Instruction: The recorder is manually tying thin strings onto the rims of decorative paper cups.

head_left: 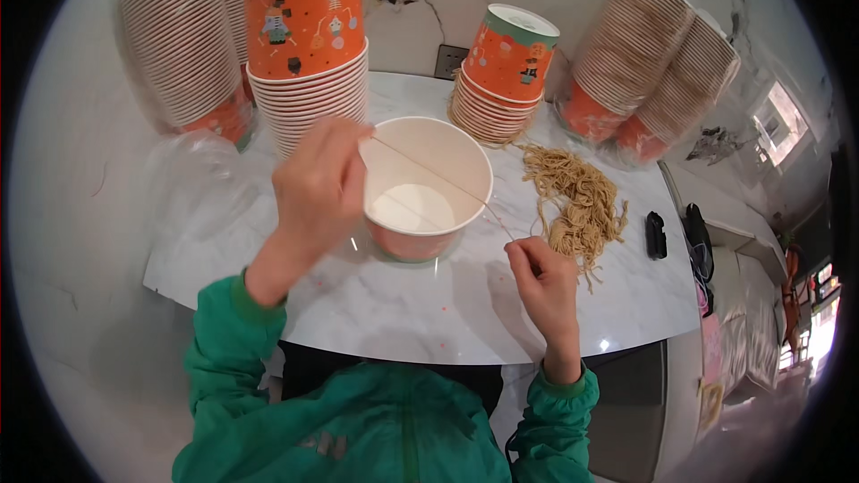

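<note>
A thin tan string (pixel 429 169) is stretched slantwise across the mouth of a paper bucket (pixel 402 247). The bucket stands upright on the table, white inside and orange outside. My left hand (pixel 319 181) is closed on the string's upper end at the bucket's left rim. Lower and to the right, my right hand (pixel 545 287) pinches the other end, in front of the bucket and apart from it. A loose heap of tan strings (pixel 577 201) lies to the right of the bucket.
Behind my left hand rises a tall stack of orange-and-green paper buckets (pixel 306 27). A shorter stack (pixel 510 63) stands at the back middle. Plastic-wrapped stacks (pixel 626 54) fill the back right, others the back left. A small black object (pixel 656 235) lies by the right edge.
</note>
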`<control>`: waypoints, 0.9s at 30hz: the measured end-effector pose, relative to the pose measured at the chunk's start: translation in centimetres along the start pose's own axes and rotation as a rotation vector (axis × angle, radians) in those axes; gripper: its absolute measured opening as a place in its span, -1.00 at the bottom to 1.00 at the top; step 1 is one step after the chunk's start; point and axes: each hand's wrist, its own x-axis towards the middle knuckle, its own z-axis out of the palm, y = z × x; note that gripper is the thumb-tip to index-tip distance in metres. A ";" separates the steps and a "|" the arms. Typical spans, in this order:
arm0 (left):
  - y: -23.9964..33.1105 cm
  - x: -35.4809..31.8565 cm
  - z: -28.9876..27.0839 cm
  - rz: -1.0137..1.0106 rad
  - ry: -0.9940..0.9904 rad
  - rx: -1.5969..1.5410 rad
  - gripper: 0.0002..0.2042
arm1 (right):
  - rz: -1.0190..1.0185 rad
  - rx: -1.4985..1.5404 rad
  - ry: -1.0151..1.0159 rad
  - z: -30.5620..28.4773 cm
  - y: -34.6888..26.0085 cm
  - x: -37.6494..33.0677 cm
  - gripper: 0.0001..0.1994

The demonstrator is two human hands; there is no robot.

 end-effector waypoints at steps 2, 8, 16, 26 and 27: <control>3.7 -1.6 -1.0 0.073 -0.042 -0.047 -0.67 | 0.024 -0.047 -0.046 -0.1 0.5 -0.4 -0.87; 5.8 -3.5 -1.2 0.048 -0.198 -0.088 -0.80 | 0.031 -0.007 -0.062 0.4 1.1 -1.3 -0.84; -0.2 -2.6 -2.4 -0.235 -0.350 -0.459 -0.90 | 0.469 1.012 -0.228 0.5 -1.7 -3.5 -0.76; 10.3 -9.0 -3.5 -0.839 -0.542 -0.958 -0.55 | 0.473 1.884 -0.085 4.7 -5.4 -3.8 -0.85; 10.6 -9.8 -3.1 -0.845 -0.540 -0.956 -0.55 | 0.479 1.885 -0.089 5.1 -5.4 -3.7 -0.85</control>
